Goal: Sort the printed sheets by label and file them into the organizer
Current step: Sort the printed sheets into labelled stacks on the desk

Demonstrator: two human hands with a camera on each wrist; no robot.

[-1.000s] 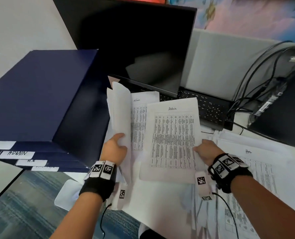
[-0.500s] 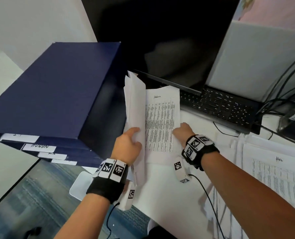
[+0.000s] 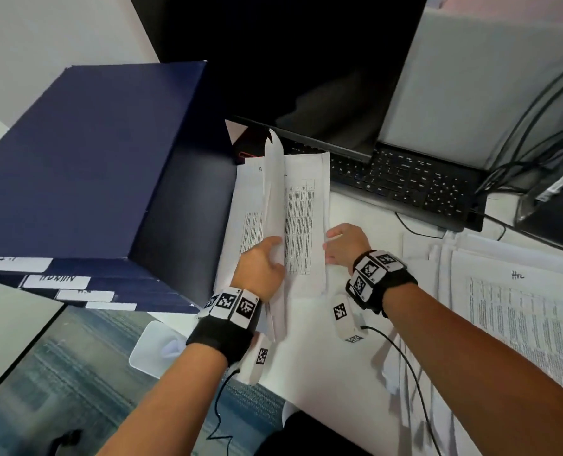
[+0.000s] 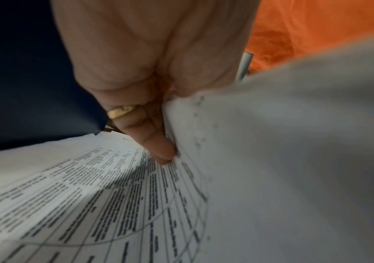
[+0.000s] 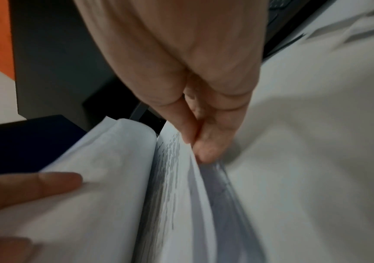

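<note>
My left hand [image 3: 262, 263] grips a raised bundle of printed sheets [image 3: 275, 199], thumb on the near face and fingers [image 4: 157, 142] curled behind it. To its right lies a printed table sheet [image 3: 303, 222], and my right hand [image 3: 342, 241] pinches this sheet's right edge between thumb and fingers [image 5: 204, 142]. Another labelled sheet [image 3: 250, 205] lies flat under the bundle. The dark blue organizer [image 3: 85, 159] stands to the left, its white drawer labels [image 3: 56, 282] facing me.
A black keyboard [image 3: 405, 182] and a dark monitor [image 3: 290, 60] stand behind the sheets. A second pile of printed sheets [image 3: 517, 317] lies at the right, by black cables [image 3: 543, 120]. The white desk [image 3: 322, 373] edge runs near me, carpet below left.
My right hand has carried its sheet left against the bundle held in my left hand. The view has swung left and down, bringing the organizer nearer.
</note>
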